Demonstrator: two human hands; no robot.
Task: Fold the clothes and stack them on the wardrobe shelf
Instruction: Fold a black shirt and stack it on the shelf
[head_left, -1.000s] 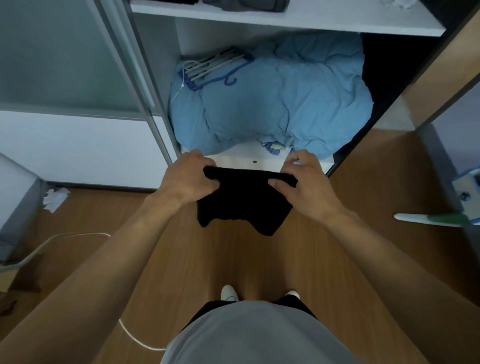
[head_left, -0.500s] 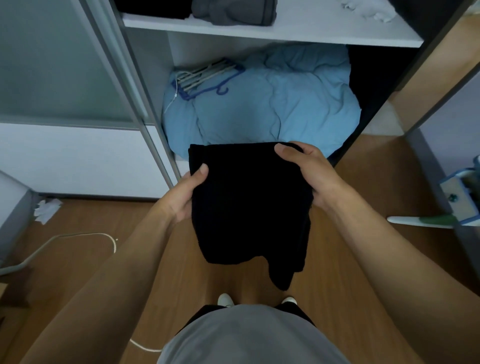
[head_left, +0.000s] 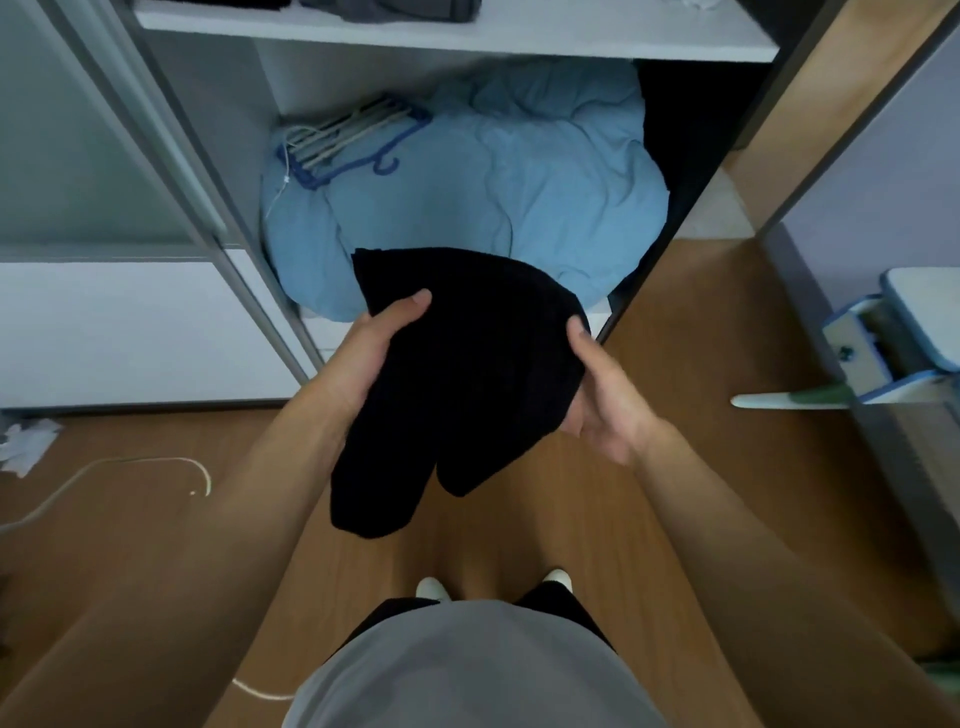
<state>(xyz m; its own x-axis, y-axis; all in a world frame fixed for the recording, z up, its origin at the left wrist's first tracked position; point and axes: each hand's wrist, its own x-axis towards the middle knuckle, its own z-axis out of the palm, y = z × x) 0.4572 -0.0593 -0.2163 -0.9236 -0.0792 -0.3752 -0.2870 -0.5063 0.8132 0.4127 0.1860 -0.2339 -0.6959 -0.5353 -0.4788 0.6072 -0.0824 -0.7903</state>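
Black garment (head_left: 467, 374) gripped by left hand (head_left: 376, 345), right hand (head_left: 602, 400).

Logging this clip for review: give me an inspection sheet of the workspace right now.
Surface: white wardrobe shelf, grey folded clothes on it.
Job's things: black folded garment, held in the air before the wardrobe, lower ends hanging.
Clutter: light blue duvet with plastic hangers on it in the lower compartment; white crumpled paper on the brown wooden floor.
Grips: left hand and right hand hold the garment's sides, thumbs on top.
Cables: white cable on the floor, left.
Surroundings: grey sliding-door frame, left.
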